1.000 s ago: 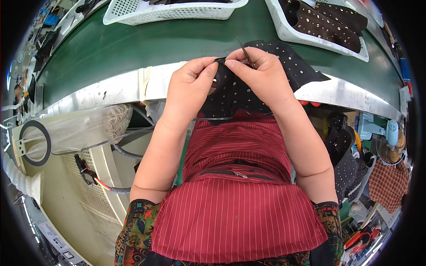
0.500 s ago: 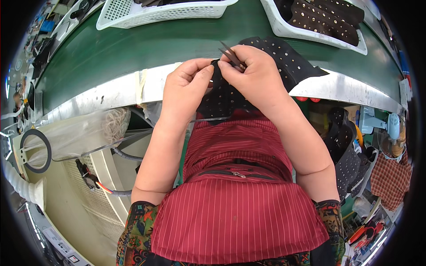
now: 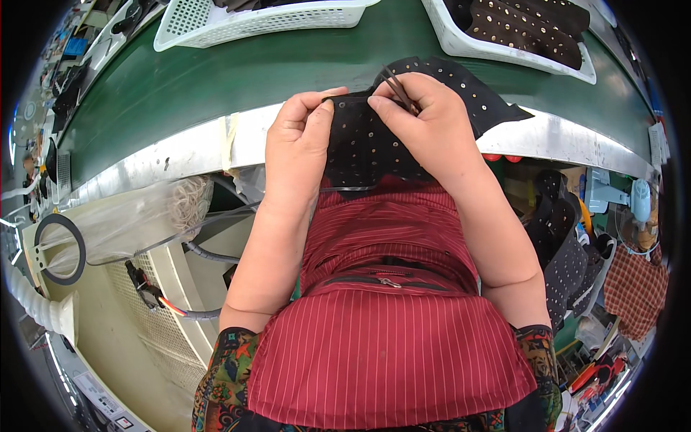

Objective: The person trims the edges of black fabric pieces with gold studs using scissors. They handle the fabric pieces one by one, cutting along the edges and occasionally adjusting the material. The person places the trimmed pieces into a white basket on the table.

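The black cloth with small shiny dots lies over the near edge of the green bench and hangs down toward the person's red striped apron. Its long side runs from near to far, and one corner of it points off to the right on the bench. The left hand pinches the far edge of the cloth, with the thumb on top and the fingers closed around it. The right hand is closed too, and it pinches the same edge just beside the left thumb. It also holds thin dark tweezers, which stick out and point far and a bit left. So the cloth sits between both hands and under them. Far off on the left stands a white basket with small holes. Far off on the right stands a white tray filled with more dark dotted pieces.
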A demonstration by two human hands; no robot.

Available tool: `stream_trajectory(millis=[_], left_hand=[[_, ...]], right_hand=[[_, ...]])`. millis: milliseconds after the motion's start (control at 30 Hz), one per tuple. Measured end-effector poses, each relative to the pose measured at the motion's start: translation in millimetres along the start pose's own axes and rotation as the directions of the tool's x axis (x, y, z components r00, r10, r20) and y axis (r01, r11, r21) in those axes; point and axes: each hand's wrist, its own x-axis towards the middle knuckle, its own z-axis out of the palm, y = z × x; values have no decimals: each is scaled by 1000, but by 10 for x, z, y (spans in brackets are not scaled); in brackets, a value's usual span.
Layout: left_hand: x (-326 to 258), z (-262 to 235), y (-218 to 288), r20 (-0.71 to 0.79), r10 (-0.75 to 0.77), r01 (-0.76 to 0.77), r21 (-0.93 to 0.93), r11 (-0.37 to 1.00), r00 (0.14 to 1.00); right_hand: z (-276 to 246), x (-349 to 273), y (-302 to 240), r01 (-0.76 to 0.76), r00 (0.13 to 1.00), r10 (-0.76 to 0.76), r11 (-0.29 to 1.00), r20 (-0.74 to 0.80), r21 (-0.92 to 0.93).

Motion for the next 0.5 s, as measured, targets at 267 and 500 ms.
stream_trajectory(millis=[267,500], left_hand=[[-15,8,-12,26,-29,31,-76,997,999],[-25,-101,-54,20,-76,76,11,997,997]], right_hand=[[32,44,10,-8,1000,8,999,14,-37],[48,53,4,-40,999,41,996,10,-79]])
